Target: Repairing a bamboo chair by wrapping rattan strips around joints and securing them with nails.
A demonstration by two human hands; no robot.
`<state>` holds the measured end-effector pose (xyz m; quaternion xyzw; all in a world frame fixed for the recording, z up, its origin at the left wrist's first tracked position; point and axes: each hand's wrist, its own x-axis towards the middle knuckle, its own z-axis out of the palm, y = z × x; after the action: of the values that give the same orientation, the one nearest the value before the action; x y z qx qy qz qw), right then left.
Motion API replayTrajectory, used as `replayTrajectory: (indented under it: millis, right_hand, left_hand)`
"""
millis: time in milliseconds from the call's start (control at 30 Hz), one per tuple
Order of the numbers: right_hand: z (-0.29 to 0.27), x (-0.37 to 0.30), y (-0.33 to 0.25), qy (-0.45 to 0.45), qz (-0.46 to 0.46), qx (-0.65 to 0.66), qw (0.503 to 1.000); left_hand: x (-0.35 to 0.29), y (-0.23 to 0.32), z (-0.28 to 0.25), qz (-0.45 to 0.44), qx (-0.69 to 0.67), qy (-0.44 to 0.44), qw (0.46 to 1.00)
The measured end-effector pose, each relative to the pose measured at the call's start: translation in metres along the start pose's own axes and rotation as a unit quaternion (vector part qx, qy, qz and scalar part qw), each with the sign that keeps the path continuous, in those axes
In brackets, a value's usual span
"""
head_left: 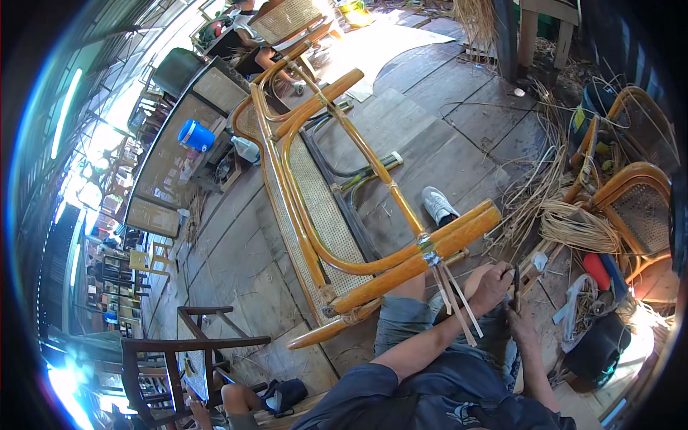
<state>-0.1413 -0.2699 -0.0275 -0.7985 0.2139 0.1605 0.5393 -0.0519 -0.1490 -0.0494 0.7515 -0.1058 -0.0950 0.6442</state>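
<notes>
Close to my lap on the right, my left hand [492,287] is closed, its fingertips beside a dark, slim, knife-like tool [517,281]. My right hand [523,326] sits just below, with its fingers around the lower end of that tool. Whatever my left fingers pinch is too small to make out. Across my knees lies a varnished rattan chair frame [401,276] with woven cane panels [322,190]. Several pale rattan strips [455,304] hang loose from a wrapped joint [430,251] on its near end, left of my hands.
Bundled cane [580,226] lies to the right, beside rattan chair parts [638,201], a red-and-blue object [600,272] and a clear plastic bag [579,304]. A dark wooden chair frame [193,344] stands lower left, near another person. A blue cooler [196,135] stands farther back.
</notes>
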Motion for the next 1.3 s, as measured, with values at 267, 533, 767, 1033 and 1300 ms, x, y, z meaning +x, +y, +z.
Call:
replayTrajectory:
  millis: [267, 533, 767, 1033, 1300]
  right_hand:
    - [-0.001, -0.007, -0.006, -0.047, -0.004, 0.01, 0.999]
    - [-0.007, -0.026, -0.012, -0.049, 0.046, 0.049, 0.997]
    - [0.005, -0.016, -0.056, 0.009, -0.022, -0.075, 0.997]
    - [0.009, -0.023, -0.077, -0.077, -0.041, 0.089, 0.992]
    - [-0.012, -0.027, -0.049, -0.062, -0.008, 0.145, 0.988]
  left_hand:
    - [-0.004, -0.004, -0.009, -0.057, -0.057, -0.006, 0.997]
    - [-0.009, 0.016, -0.011, -0.201, -0.147, -0.082, 0.965]
    - [0.002, 0.034, -0.026, -0.23, -0.387, -0.004, 0.893]
    - [-0.007, 0.014, -0.025, -0.28, -0.471, -0.032, 0.836]
    - [-0.006, 0.028, -0.022, -0.236, -0.517, -0.059, 0.821]
